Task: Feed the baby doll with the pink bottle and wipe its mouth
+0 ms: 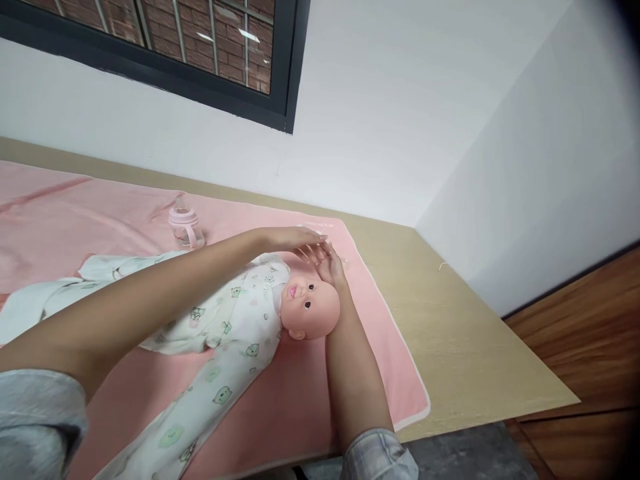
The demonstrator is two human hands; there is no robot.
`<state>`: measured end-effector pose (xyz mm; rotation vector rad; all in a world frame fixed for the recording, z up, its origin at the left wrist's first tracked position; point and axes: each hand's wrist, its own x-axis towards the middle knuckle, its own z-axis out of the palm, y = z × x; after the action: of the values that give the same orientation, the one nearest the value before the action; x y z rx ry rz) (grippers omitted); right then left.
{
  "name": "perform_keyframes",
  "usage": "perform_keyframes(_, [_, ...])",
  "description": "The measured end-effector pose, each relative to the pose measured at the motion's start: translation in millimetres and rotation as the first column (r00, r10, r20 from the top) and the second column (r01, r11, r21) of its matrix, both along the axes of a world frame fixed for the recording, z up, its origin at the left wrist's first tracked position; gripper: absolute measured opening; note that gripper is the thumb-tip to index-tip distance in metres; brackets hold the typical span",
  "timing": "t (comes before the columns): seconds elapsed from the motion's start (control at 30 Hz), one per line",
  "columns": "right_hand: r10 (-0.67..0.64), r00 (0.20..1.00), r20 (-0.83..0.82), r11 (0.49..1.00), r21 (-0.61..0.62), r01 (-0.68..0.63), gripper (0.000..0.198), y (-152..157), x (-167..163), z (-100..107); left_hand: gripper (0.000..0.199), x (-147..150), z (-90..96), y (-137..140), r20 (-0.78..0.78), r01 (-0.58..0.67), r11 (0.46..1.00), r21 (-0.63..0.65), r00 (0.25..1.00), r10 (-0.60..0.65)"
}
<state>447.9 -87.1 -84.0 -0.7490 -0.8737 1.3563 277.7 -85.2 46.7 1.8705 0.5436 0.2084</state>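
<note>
A baby doll [310, 310] lies on its back on a pink blanket [300, 400], wearing a white sleepsuit [235, 320] with green animal prints. Its long sleeve stretches toward the near edge. My left hand [295, 240] reaches across the doll's body, fingers stretched out beyond its head. Beside it, my right hand [327, 265] has curved fingers, slightly apart, meeting the left fingertips. My right forearm runs close along the crown of the doll's head. I make out nothing held in either hand, though the space between the palms is partly hidden.
A pink-topped baby bottle [184, 227] with a handle stands on the blanket at the back left. The blanket covers part of a tan board surface [400, 287], bordered by white walls [375, 120]. A dark-framed window [285, 80] is above, wooden panelling [585, 333] to the right.
</note>
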Motion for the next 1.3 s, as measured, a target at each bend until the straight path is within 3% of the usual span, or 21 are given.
perform_keyframes(0.07, [0.021,0.996,-0.081,0.998,0.063,-0.016,0.03,2.2,-1.5,-2.4,0.051,-16.1,9.6,-13.1,0.117,-0.077,0.995,0.064,0.991,0.069])
perform_keyframes(0.17, [0.018,0.998,-0.065,0.999,0.047,-0.015,0.026,6.4,-2.1,-8.7,0.048,-39.4,17.4,-35.9,0.229,-0.224,0.952,0.208,0.958,0.175])
perform_keyframes(0.3, [-0.029,1.0,-0.01,0.999,0.031,0.029,0.029,5.6,-1.6,-9.9,0.04,-65.6,16.2,-59.0,0.275,-0.353,0.837,0.418,0.928,0.254])
perform_keyframes(0.4, [0.014,1.0,0.028,0.999,0.031,-0.014,0.033,0.7,-1.0,-1.7,0.037,-80.4,10.9,-65.4,0.273,-0.396,0.801,0.448,0.914,0.299])
perform_keyframes(0.57, [0.016,0.987,0.158,0.999,0.043,-0.023,0.044,-7.2,2.3,25.8,0.039,-93.7,4.0,-58.1,0.239,-0.429,0.795,0.429,0.903,0.358])
perform_keyframes(0.7, [0.017,0.958,0.286,0.994,0.099,-0.047,0.049,-20.7,3.3,63.9,0.036,-96.9,5.9,-54.4,0.257,-0.433,0.797,0.421,0.9,0.353])
perform_keyframes(0.8, [-0.002,0.88,0.474,0.984,0.158,-0.083,0.045,-40.1,-3.7,99.0,0.039,-96.0,8.2,-56.9,0.31,-0.464,0.79,0.401,0.88,0.36])
perform_keyframes(0.93, [-0.011,0.763,0.646,0.958,0.226,-0.177,0.037,-71.4,-26.1,136.1,0.039,-94.8,9.9,-61.1,0.379,-0.517,0.742,0.427,0.847,0.372])
perform_keyframes(1.03, [-0.005,0.761,0.649,0.932,0.278,-0.231,0.034,-89.6,-44.3,149.7,0.041,-97.7,12.2,-62.3,0.359,-0.496,0.734,0.464,0.862,0.356])
perform_keyframes(1.3, [-0.133,0.765,0.631,0.891,0.414,-0.187,0.029,-118.8,-65.0,163.3,0.025,-107.2,21.9,-68.3,0.373,-0.338,0.838,0.429,0.911,0.176])
